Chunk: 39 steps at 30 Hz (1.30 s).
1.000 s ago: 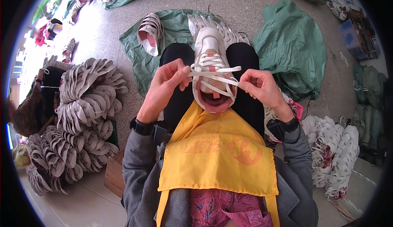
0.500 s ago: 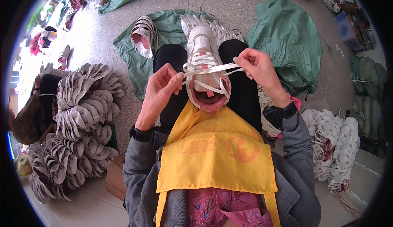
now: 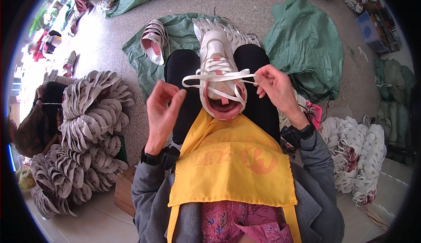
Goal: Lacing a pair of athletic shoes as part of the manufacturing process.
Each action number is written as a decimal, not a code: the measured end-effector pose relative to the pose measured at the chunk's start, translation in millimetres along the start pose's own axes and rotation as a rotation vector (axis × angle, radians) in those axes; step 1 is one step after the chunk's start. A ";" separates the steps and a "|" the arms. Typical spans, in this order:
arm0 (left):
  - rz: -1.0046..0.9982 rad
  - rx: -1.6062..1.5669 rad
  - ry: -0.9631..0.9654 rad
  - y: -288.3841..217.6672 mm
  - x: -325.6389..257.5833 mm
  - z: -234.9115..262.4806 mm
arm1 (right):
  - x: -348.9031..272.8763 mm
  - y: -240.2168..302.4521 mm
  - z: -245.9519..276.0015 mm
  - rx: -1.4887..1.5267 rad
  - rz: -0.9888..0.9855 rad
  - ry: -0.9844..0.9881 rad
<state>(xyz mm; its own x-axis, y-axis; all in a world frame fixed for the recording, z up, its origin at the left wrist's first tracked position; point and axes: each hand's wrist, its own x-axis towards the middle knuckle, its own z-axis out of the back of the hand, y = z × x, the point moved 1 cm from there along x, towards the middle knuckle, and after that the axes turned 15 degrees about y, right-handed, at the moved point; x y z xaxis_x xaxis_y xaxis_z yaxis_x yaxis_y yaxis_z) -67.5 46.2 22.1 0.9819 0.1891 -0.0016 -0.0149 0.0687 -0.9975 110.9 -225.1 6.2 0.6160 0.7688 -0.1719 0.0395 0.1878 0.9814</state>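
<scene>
A white and pink sneaker [image 3: 218, 47] rests between my knees, its opening with pink lining turned toward me. White shoelaces [image 3: 219, 75] cross over its tongue and form a bow, with a loop sticking out on the left. My right hand [image 3: 276, 89] pinches the lace at the right of the bow between thumb and fingers. My left hand [image 3: 161, 113] is off the laces, just left of the loop. Its thumb and fingers are apart, with nothing between them.
A single sneaker [image 3: 154, 42] stands on a green sheet [image 3: 180, 35] ahead. Stacked grey shoe parts [image 3: 94, 111] rise at left, beside a wooden box [image 3: 126, 190]. On the right are a green sack [image 3: 305, 46], a pink container [image 3: 315, 113] and bundled white shoe parts [image 3: 357, 151].
My left hand has let go of the lace and moved left and down, leaving the loop free. My right hand keeps its hold, shifted slightly right and down.
</scene>
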 end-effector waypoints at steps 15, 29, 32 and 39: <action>-0.246 0.792 0.504 -10.5 -1.2 -59.3 | 11.9 16.9 -42.3 -0.759 0.293 -0.064; -0.070 -0.081 0.059 -27.4 -18.4 -6.5 | -7.9 31.2 -15.0 -0.481 0.264 0.075; -0.096 -0.143 0.060 -25.3 -15.6 -1.3 | -18.0 12.0 -38.4 -0.610 0.376 0.255; -0.072 -0.059 0.111 -21.8 -14.8 -9.8 | 3.3 4.1 -47.8 -0.755 0.291 0.024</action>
<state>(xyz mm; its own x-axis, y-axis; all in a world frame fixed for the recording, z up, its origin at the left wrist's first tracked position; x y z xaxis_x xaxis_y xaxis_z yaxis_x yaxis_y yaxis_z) -79.8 32.3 43.2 0.9949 0.0761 0.0658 0.0645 0.0198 -0.9977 75.5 -192.6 5.6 0.5027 0.8615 0.0713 -0.6666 0.3338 0.6665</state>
